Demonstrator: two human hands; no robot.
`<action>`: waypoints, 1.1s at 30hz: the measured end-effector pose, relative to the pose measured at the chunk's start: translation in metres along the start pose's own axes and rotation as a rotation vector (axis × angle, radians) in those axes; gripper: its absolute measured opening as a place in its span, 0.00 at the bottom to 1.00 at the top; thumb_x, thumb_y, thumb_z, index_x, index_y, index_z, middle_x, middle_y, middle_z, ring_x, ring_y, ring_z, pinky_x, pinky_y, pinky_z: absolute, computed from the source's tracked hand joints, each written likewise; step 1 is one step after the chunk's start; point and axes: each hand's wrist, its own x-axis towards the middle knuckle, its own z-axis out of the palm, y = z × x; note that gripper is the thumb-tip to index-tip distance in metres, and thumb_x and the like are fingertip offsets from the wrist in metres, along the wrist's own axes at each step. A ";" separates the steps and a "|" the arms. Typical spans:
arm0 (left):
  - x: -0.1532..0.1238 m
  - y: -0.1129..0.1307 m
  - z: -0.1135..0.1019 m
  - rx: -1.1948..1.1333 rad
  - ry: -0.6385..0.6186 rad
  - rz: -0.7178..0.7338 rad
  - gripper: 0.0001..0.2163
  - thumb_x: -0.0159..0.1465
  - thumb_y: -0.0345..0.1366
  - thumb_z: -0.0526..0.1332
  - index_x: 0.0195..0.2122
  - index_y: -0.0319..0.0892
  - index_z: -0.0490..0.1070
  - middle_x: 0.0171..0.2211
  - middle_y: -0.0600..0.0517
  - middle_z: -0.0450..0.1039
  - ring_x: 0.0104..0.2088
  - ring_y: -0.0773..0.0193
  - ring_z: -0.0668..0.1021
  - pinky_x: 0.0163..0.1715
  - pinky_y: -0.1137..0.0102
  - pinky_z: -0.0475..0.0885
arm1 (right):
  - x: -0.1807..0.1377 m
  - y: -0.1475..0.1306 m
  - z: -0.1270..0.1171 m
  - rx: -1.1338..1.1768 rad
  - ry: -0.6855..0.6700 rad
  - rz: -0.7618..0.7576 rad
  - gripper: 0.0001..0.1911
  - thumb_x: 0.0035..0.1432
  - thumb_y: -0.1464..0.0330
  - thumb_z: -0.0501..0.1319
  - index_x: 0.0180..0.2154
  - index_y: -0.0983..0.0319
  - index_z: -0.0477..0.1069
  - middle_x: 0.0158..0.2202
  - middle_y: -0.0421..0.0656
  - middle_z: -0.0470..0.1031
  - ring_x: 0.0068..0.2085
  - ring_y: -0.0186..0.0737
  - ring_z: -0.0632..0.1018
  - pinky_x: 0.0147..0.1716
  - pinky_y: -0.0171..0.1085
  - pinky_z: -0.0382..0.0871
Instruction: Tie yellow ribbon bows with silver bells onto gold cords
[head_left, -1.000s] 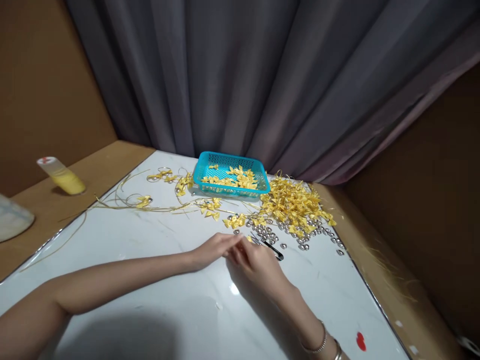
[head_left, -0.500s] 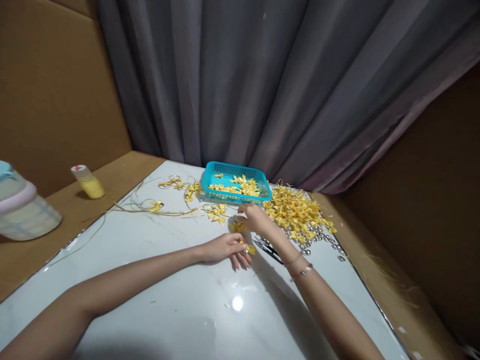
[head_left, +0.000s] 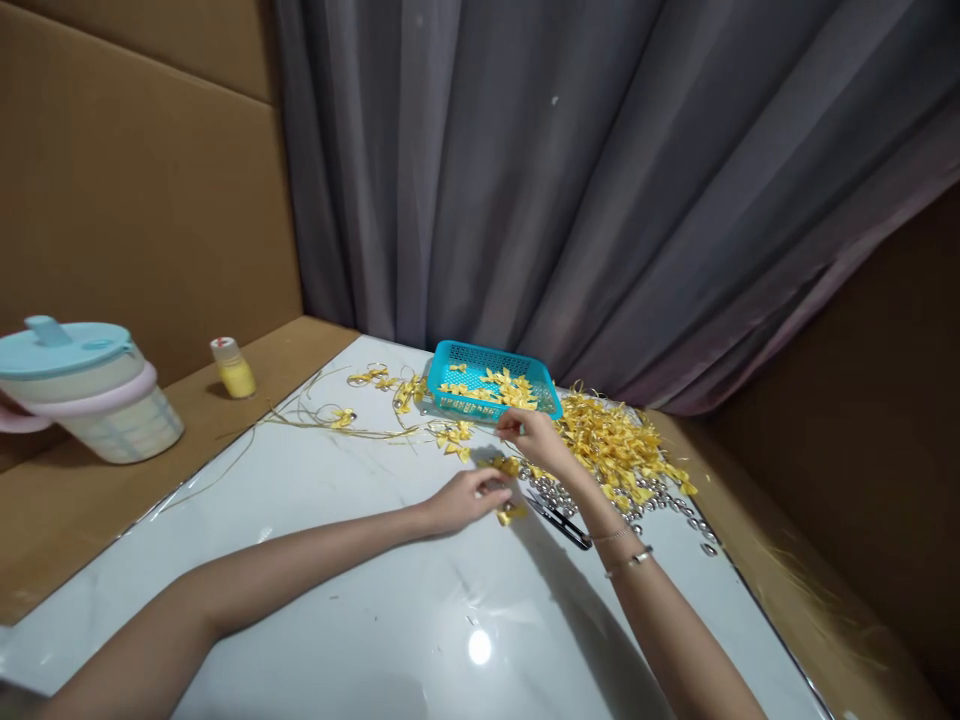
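My left hand (head_left: 466, 498) rests on the white table (head_left: 360, 620), fingers curled around a small yellow ribbon bow (head_left: 510, 514). My right hand (head_left: 534, 438) reaches forward just in front of the teal basket (head_left: 491, 381), fingers pinched close over small yellow bows (head_left: 508, 465); what it holds I cannot make out. Small black scissors (head_left: 559, 521) lie on the table just right of my left hand. A pile of yellow bows (head_left: 619, 445) and several silver bells (head_left: 660, 500) lie to the right.
The teal basket holds more yellow bows. Yellow ribbon strands with bows (head_left: 337, 418) trail across the table's far left. A pastel lidded jug (head_left: 90, 390) and a small yellow bottle (head_left: 232, 367) stand on the brown ledge at left. Grey curtain behind.
My right hand left the spot beside my left hand and reached forward toward the basket. The view swung left, bringing the jug into sight. My left hand stayed by the bow.
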 end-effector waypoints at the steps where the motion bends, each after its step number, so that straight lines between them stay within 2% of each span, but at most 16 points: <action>1: 0.001 0.000 -0.002 0.009 0.049 0.013 0.14 0.61 0.38 0.57 0.45 0.36 0.71 0.43 0.45 0.73 0.43 0.59 0.72 0.44 0.67 0.65 | -0.009 -0.003 -0.002 0.097 0.035 -0.003 0.05 0.48 0.73 0.64 0.23 0.65 0.70 0.21 0.38 0.71 0.27 0.34 0.71 0.31 0.34 0.63; 3: 0.001 0.001 -0.005 0.028 0.131 0.046 0.14 0.61 0.40 0.57 0.44 0.37 0.72 0.45 0.44 0.70 0.46 0.57 0.70 0.46 0.66 0.63 | -0.027 -0.007 -0.002 0.300 0.106 0.012 0.07 0.46 0.69 0.66 0.24 0.64 0.70 0.21 0.38 0.72 0.26 0.33 0.71 0.27 0.33 0.61; 6: -0.004 0.004 -0.007 0.009 0.160 0.101 0.18 0.60 0.42 0.58 0.50 0.40 0.68 0.42 0.47 0.70 0.42 0.59 0.71 0.40 0.69 0.65 | -0.052 -0.008 0.005 0.605 0.191 0.088 0.12 0.45 0.63 0.67 0.29 0.63 0.69 0.22 0.38 0.74 0.22 0.31 0.70 0.22 0.31 0.61; 8: -0.010 0.005 -0.005 0.018 0.184 0.134 0.25 0.59 0.40 0.61 0.57 0.42 0.60 0.42 0.48 0.70 0.42 0.60 0.71 0.40 0.68 0.65 | -0.063 -0.007 0.010 0.796 0.215 0.162 0.12 0.45 0.64 0.67 0.31 0.63 0.70 0.25 0.39 0.76 0.23 0.30 0.71 0.23 0.29 0.65; 11: -0.023 0.005 0.003 0.203 0.199 0.264 0.31 0.57 0.37 0.62 0.61 0.46 0.53 0.46 0.47 0.69 0.44 0.59 0.71 0.47 0.63 0.63 | -0.075 -0.005 0.016 1.040 0.221 0.282 0.08 0.45 0.71 0.67 0.29 0.64 0.70 0.27 0.41 0.77 0.25 0.28 0.75 0.27 0.28 0.71; 14: -0.036 0.007 0.012 0.354 0.143 0.421 0.29 0.59 0.36 0.60 0.61 0.47 0.52 0.52 0.45 0.67 0.45 0.60 0.71 0.51 0.61 0.62 | -0.086 -0.005 0.020 1.221 0.224 0.373 0.06 0.46 0.79 0.63 0.26 0.64 0.70 0.26 0.39 0.77 0.26 0.27 0.76 0.29 0.24 0.73; 18: -0.051 0.019 0.019 0.288 0.017 0.489 0.22 0.64 0.34 0.54 0.60 0.43 0.56 0.45 0.46 0.73 0.43 0.62 0.74 0.47 0.65 0.67 | -0.106 -0.005 0.023 1.363 0.191 0.439 0.09 0.47 0.83 0.60 0.28 0.65 0.71 0.26 0.41 0.77 0.27 0.27 0.77 0.29 0.21 0.73; 20: -0.057 0.029 0.020 0.206 0.023 0.439 0.17 0.65 0.35 0.53 0.55 0.42 0.64 0.43 0.46 0.75 0.42 0.62 0.75 0.46 0.66 0.68 | -0.116 -0.004 0.026 1.400 0.152 0.456 0.08 0.47 0.83 0.61 0.30 0.67 0.72 0.27 0.43 0.77 0.26 0.28 0.77 0.27 0.22 0.73; 23: -0.061 0.039 0.022 -0.053 0.012 0.204 0.14 0.65 0.40 0.54 0.44 0.38 0.73 0.36 0.45 0.77 0.36 0.62 0.77 0.41 0.68 0.68 | -0.128 0.001 0.032 1.440 0.107 0.463 0.09 0.45 0.81 0.63 0.33 0.68 0.72 0.27 0.43 0.77 0.24 0.28 0.76 0.26 0.24 0.73; 27: -0.055 0.031 0.021 -0.513 -0.094 -0.114 0.17 0.59 0.47 0.61 0.37 0.35 0.76 0.27 0.48 0.74 0.26 0.68 0.72 0.31 0.73 0.66 | -0.136 0.015 0.043 1.470 0.103 0.475 0.14 0.43 0.77 0.68 0.36 0.66 0.73 0.32 0.42 0.78 0.26 0.27 0.76 0.24 0.23 0.71; 29: -0.051 0.022 0.019 -0.657 -0.127 -0.233 0.17 0.55 0.47 0.65 0.35 0.36 0.77 0.25 0.50 0.70 0.24 0.71 0.68 0.26 0.76 0.62 | -0.138 0.021 0.047 1.489 0.094 0.488 0.16 0.43 0.75 0.69 0.37 0.65 0.73 0.34 0.42 0.77 0.26 0.27 0.76 0.22 0.23 0.69; 33: -0.047 0.011 0.014 -0.747 -0.144 -0.283 0.15 0.53 0.44 0.67 0.32 0.36 0.77 0.32 0.49 0.68 0.25 0.73 0.64 0.24 0.77 0.59 | -0.138 0.023 0.048 1.560 0.066 0.497 0.16 0.41 0.76 0.69 0.36 0.65 0.73 0.27 0.38 0.75 0.22 0.25 0.72 0.20 0.23 0.67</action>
